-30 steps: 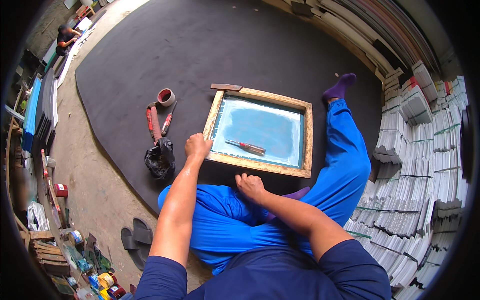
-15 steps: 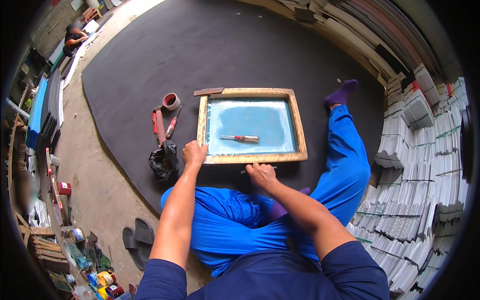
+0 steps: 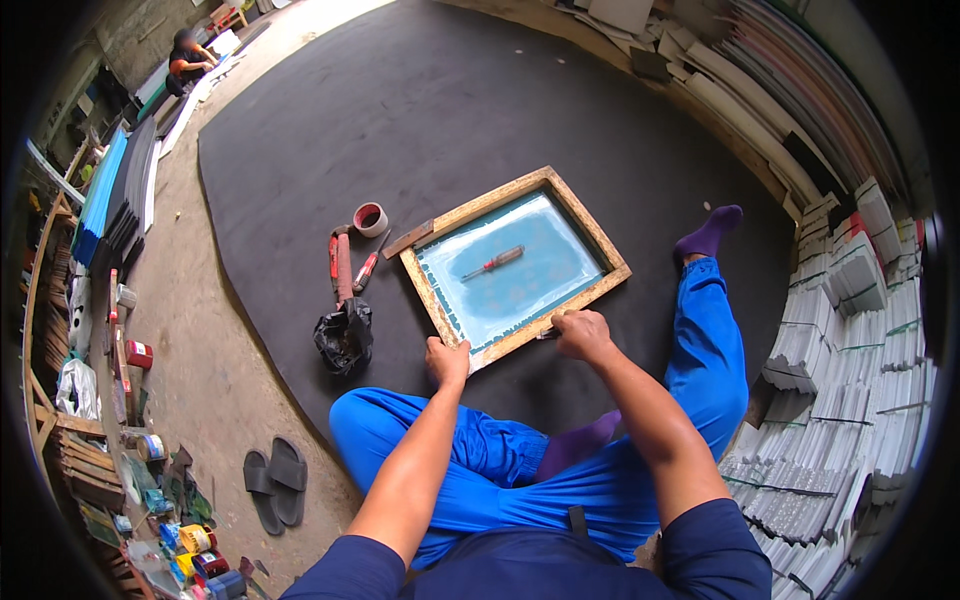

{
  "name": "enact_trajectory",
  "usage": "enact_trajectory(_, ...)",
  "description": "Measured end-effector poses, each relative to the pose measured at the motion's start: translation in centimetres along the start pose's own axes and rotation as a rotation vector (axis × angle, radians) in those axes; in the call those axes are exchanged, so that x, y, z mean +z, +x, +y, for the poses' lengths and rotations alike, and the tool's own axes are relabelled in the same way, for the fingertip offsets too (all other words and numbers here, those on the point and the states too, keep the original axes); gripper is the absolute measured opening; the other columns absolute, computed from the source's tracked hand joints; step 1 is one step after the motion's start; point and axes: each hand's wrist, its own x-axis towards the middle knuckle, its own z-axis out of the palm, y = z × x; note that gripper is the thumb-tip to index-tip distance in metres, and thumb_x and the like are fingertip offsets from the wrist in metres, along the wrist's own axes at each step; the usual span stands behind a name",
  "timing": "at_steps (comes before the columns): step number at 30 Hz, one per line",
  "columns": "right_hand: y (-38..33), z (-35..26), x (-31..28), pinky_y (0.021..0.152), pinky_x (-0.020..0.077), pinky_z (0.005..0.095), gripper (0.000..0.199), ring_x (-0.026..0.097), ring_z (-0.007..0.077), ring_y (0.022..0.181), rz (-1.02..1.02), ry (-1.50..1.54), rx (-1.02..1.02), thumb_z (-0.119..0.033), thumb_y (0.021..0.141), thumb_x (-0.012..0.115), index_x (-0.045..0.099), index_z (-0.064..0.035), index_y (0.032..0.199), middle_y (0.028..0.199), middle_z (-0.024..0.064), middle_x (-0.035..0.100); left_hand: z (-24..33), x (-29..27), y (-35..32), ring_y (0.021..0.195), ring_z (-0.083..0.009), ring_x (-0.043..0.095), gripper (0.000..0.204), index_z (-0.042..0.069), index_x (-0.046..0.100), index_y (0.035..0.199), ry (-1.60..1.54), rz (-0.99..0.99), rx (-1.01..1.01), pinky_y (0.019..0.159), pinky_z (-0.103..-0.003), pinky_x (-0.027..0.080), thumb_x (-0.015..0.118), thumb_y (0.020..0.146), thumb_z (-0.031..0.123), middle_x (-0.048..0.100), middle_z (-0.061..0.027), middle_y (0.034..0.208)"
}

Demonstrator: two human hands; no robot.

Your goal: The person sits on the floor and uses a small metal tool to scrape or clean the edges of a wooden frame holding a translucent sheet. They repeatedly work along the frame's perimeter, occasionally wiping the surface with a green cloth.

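Observation:
My left hand [image 3: 448,360] is closed round the near left corner of a wooden-framed printing screen [image 3: 583,220] with blue-green mesh. The frame sits askew on a black sheet, its right end turned away from me. Close against its near rail, my right hand [image 3: 582,335] is closed on a small, thin, greyish thing; only a bit shows by the fingers, so its kind is unclear. On the mesh lies a screwdriver [image 3: 503,258] with a reddish, clear-looking handle. A short wooden strip [image 3: 408,238] sticks out from the frame's far left corner.
Left of the frame are a tape roll [image 3: 379,224], a red-handled tool [image 3: 366,270], a reddish rod-shaped handle [image 3: 344,268] and a black plastic bag [image 3: 343,337]. Sandals [image 3: 289,480] and paint cans [image 3: 197,538] are farther left. Bundled white stacks [image 3: 820,400] line the right. Another person [image 3: 188,62] sits far left.
The frame has turned anticlockwise, its right end swinging away from me. The screwdriver has turned along with it on the mesh. Both hands stay at the near rail.

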Motion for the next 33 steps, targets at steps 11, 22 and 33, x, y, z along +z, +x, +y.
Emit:
enact_trajectory(11,0.8,2.5,-1.1,0.085,0.0552,0.0482,0.034,0.071,0.0389,0.094,0.005,0.478,0.477,-0.021,0.073,0.064,0.078,-0.0152,0.104,0.096,0.0189,0.075,2.5,-1.9,-1.9,0.101,-0.0424,0.071,0.069,0.001,0.071,0.102,0.263,-0.515,0.043,0.088,-0.049,0.055,0.079,0.075,0.064,0.074,-0.0268,0.104)
enact_trajectory(22,-0.5,6.6,-0.1,0.073,0.0563,0.0413,0.033,0.073,0.0308,0.076,0.116,0.876,0.651,-0.022,0.068,0.071,0.081,-0.0119,0.098,0.080,0.0149,0.074,5.4,-6.4,5.7,0.148,-0.0307,0.036,0.085,0.017,0.055,0.141,0.837,-0.582,1.407,0.121,-0.050,0.031,0.091,0.067,0.038,0.045,-0.0077,0.154)
enact_trajectory(33,-0.4,5.7,-0.5,0.068,0.0534,0.0345,0.029,0.070,0.0220,0.070,0.155,0.982,0.621,-0.017,0.070,0.073,0.079,-0.0033,0.096,0.077,0.0096,0.074,5.0,-2.4,6.3,0.124,-0.0258,0.058,0.059,0.016,0.065,0.118,0.689,-0.430,1.498,0.115,-0.046,0.040,0.084,0.070,0.045,0.067,-0.0031,0.119)
